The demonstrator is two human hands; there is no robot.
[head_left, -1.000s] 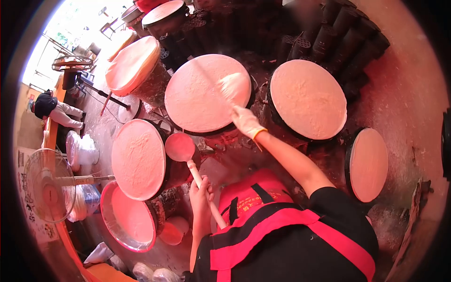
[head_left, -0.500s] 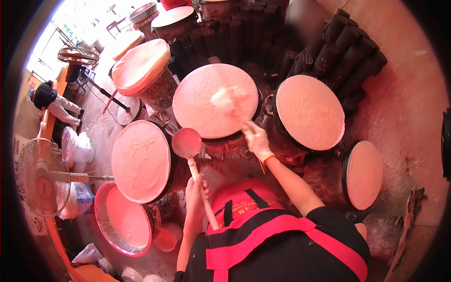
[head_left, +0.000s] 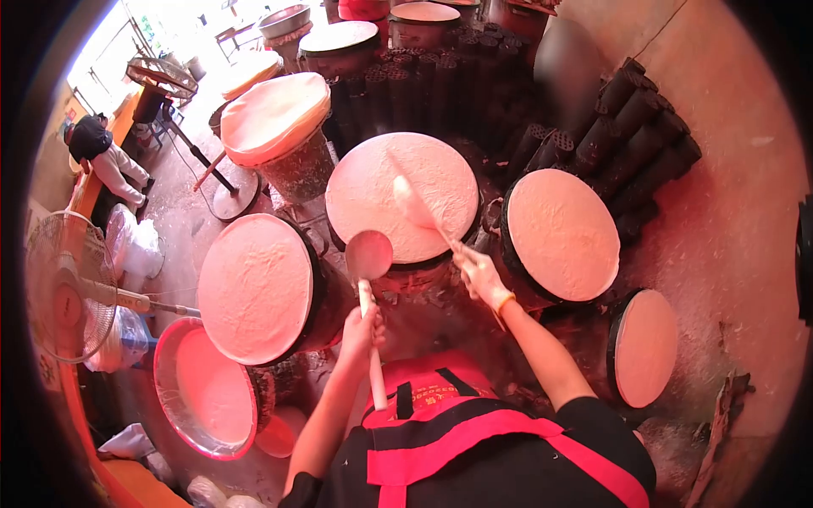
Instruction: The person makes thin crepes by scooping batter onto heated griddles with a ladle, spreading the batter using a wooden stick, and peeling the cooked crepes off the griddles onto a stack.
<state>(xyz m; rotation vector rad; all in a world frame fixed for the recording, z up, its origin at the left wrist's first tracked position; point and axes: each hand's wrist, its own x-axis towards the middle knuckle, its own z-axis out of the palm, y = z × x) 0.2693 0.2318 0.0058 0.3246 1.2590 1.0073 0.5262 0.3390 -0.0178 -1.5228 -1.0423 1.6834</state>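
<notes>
My left hand [head_left: 362, 328] is closed around the pale handle of a ladle [head_left: 369, 254], whose round bowl overlaps the near edge of the middle griddle. In my right hand [head_left: 481, 275] is the handle of a long, thin spatula [head_left: 434, 218], which reaches over the middle griddle. A pale sheet of batter [head_left: 364, 178] covers that round griddle. Beside the spatula's blade lies a whitish lump of batter [head_left: 410, 203], its edges blurred. Other batter-covered griddles stand to the left [head_left: 254, 288] and right [head_left: 563, 235] of it.
A red-rimmed basin [head_left: 161, 381] of pale batter is at lower left. Stacked black coal briquettes [head_left: 627, 127] line the back and right. Two fans stand left, one near [head_left: 68, 296] and one farther [head_left: 161, 76]. A person [head_left: 106, 157] bends at the far left.
My right hand has shifted slightly right and down, and the spatula shows more sharply. My left hand has moved right with the ladle. The whole view has shifted a little.
</notes>
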